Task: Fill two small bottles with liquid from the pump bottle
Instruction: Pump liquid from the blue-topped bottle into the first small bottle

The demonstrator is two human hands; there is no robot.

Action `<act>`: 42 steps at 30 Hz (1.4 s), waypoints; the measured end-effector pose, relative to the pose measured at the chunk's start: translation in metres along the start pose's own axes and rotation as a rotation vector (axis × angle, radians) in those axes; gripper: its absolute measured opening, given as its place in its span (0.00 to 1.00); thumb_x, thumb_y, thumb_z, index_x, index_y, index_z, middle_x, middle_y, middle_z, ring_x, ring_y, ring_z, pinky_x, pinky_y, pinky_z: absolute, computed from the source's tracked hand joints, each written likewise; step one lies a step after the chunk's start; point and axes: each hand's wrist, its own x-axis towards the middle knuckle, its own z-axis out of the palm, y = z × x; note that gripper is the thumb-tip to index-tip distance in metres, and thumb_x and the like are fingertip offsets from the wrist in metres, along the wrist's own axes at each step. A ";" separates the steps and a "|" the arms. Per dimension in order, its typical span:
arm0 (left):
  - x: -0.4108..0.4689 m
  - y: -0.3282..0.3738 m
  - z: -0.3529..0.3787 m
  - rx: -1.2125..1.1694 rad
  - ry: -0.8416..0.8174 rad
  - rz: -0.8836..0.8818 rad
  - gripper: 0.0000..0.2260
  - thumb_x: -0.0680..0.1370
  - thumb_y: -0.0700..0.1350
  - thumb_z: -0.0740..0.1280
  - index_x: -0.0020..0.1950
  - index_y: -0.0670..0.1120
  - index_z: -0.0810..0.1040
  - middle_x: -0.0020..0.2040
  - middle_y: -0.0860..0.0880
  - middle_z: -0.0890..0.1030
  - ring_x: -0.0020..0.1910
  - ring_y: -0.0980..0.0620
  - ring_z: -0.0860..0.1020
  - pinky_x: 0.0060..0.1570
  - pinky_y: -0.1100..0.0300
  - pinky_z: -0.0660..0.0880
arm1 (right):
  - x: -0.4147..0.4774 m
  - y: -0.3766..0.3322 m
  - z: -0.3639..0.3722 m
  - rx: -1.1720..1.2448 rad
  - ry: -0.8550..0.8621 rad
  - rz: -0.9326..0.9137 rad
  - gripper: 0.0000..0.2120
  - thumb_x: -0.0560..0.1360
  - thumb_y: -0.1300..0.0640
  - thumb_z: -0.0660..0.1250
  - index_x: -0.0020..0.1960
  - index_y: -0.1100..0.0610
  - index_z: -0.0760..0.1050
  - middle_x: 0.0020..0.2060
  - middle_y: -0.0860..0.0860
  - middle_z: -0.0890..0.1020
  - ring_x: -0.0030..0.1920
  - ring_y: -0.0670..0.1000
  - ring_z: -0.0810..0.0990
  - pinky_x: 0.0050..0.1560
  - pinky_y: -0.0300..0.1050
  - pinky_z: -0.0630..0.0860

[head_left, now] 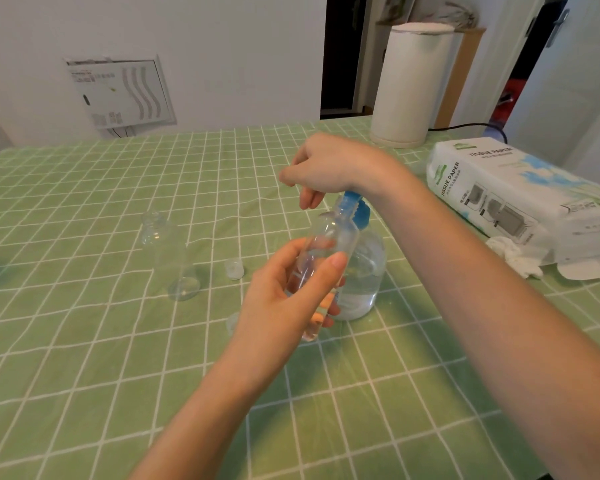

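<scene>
Our left hand gripped a small bottle, thumb across its side, with the neck tipped up to the spout of the pump bottle. Our right hand held nothing, fingers loose, its heel over the blue pump head. A second small bottle and a cap sat to the left on the green tablecloth, and a tissue pack lay to the right.

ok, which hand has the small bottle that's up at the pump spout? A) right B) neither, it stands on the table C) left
C: the left hand grips the small bottle with its neck up at the blue pump head, while the right hand sits above the pump with loose fingers that hold nothing.
</scene>
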 end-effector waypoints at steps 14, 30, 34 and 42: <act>0.000 0.001 0.001 0.008 0.007 0.014 0.20 0.65 0.56 0.67 0.54 0.50 0.79 0.35 0.51 0.82 0.29 0.57 0.77 0.29 0.66 0.74 | 0.001 -0.002 -0.005 0.008 0.035 -0.018 0.17 0.78 0.53 0.59 0.58 0.63 0.78 0.40 0.52 0.86 0.48 0.52 0.84 0.48 0.42 0.77; -0.001 -0.002 0.001 0.008 0.007 -0.011 0.14 0.70 0.56 0.70 0.53 0.52 0.79 0.33 0.52 0.81 0.29 0.57 0.76 0.28 0.66 0.73 | -0.001 0.002 0.004 -0.020 -0.005 0.017 0.16 0.78 0.52 0.60 0.56 0.62 0.77 0.40 0.52 0.85 0.48 0.55 0.84 0.53 0.50 0.79; 0.000 -0.002 0.000 0.000 0.010 -0.012 0.15 0.68 0.55 0.70 0.52 0.52 0.79 0.34 0.52 0.81 0.28 0.57 0.77 0.28 0.66 0.73 | 0.000 0.001 0.005 -0.021 -0.001 0.011 0.15 0.78 0.52 0.59 0.56 0.62 0.77 0.40 0.52 0.85 0.48 0.55 0.84 0.52 0.49 0.78; 0.001 0.001 -0.001 0.000 0.009 0.009 0.13 0.70 0.55 0.69 0.52 0.52 0.79 0.36 0.50 0.82 0.29 0.56 0.77 0.29 0.65 0.75 | 0.001 -0.005 -0.008 -0.074 -0.037 -0.008 0.15 0.78 0.52 0.59 0.58 0.60 0.77 0.42 0.51 0.86 0.49 0.52 0.84 0.54 0.47 0.77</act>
